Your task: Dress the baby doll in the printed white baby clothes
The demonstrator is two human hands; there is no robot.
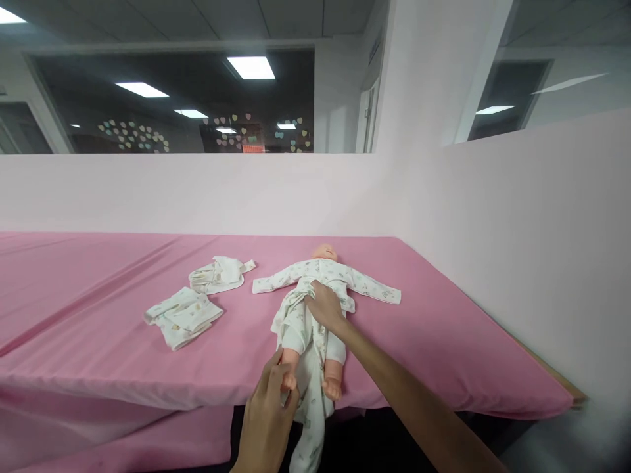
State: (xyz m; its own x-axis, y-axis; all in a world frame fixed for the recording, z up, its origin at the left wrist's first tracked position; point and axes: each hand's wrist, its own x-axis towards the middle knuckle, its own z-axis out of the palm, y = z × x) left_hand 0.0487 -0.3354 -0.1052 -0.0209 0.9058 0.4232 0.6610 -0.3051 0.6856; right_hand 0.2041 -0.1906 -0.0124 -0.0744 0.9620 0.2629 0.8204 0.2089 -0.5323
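Observation:
A baby doll [332, 374] lies on its back on a pink sheet, with its bare feet toward me. It wears a white printed long-sleeved top [369, 285] with both sleeves spread out. White printed cloth [309, 381] bunches at the waist, runs between the legs and hangs over the front edge. My left hand [269, 414] is curled around the doll's foot on the left. My right hand [325, 307] is closed on the bunched cloth at the doll's waist; its fingertips are partly hidden in the folds.
Two folded white baby garments, one nearer [185, 316] and one farther [219, 274], lie left of the doll. The pink sheet [424, 348] covers a table whose front edge is close to me. White walls [197, 194] with windows stand behind and to the right.

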